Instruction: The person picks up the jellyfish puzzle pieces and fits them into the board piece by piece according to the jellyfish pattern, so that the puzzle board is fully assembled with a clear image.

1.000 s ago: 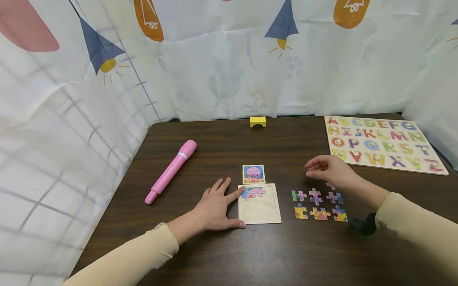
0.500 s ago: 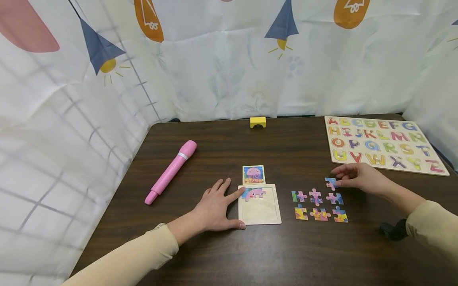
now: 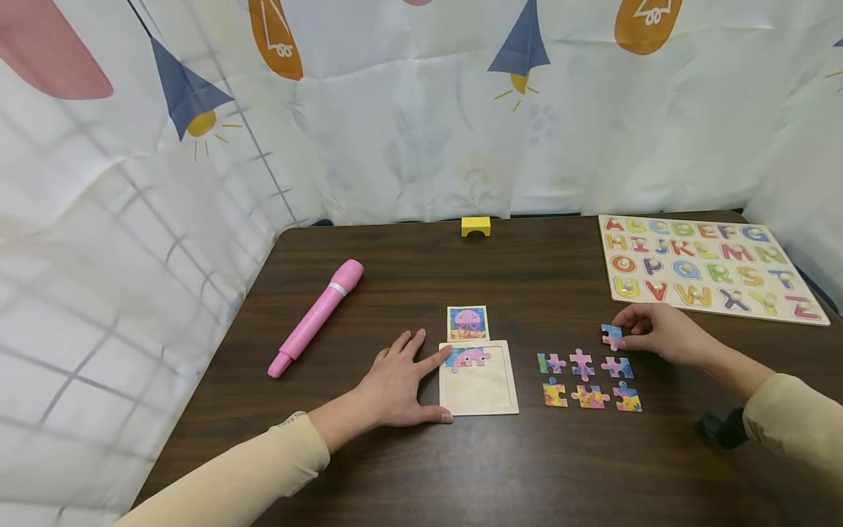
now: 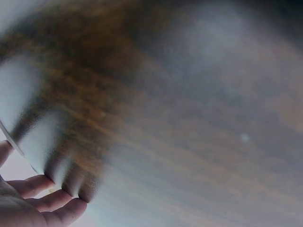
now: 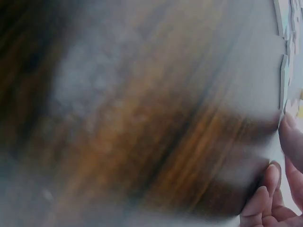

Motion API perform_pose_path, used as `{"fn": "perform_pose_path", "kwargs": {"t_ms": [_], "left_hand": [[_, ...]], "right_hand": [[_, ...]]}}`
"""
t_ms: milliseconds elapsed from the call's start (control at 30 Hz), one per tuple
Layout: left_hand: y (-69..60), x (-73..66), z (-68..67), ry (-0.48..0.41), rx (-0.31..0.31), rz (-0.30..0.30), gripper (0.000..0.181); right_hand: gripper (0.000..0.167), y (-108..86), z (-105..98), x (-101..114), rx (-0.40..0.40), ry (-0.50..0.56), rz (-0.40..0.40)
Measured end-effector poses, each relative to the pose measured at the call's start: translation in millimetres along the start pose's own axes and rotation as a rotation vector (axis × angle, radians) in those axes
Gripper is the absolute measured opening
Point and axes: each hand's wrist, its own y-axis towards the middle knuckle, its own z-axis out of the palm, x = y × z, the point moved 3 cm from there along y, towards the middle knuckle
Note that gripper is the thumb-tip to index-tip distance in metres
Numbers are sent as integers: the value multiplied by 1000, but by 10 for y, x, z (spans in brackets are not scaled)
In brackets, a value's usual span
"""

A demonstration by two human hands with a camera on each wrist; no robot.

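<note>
My left hand (image 3: 398, 388) lies spread on the table, its index finger and thumb touching the left edge of a square wooden puzzle tray (image 3: 484, 395). Joined pink-and-blue pieces (image 3: 467, 357) sit along the tray's top left. A jellyfish picture card (image 3: 467, 323) lies just above it. To the right, my right hand (image 3: 661, 337) pinches the right side of a blue-and-pink jigsaw piece (image 3: 611, 336) between thumb and fingers. Below that piece, several loose jigsaw pieces (image 3: 590, 397) lie in two rows. In the right wrist view, the fingertips (image 5: 289, 120) meet the edges of thin pieces.
A wooden alphabet board (image 3: 711, 267) stands at the back right of the table. On the left lies a pink microphone-like toy (image 3: 316, 318). A yellow arch block (image 3: 476, 226) sits at the back edge, before a printed white curtain (image 3: 408, 132).
My right hand has come down rightward onto the top right jigsaw piece and taken hold of it, shifting it slightly. The left hand has stayed in place.
</note>
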Motion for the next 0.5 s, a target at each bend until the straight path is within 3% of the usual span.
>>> {"fn": "perform_pose_path", "kwargs": {"t_ms": [167,300,500], "left_hand": [[1,-2,-5,-5,2,-1,98],[9,-3,4,-1,11,-1,98],[5,1,16,1,10,-3,99]], "right_hand": [[25,-13,-24,19,-30,38,15],[26,-14,-42,-6,-30,96,73],[36,14,-40,51,3,264,112]]}}
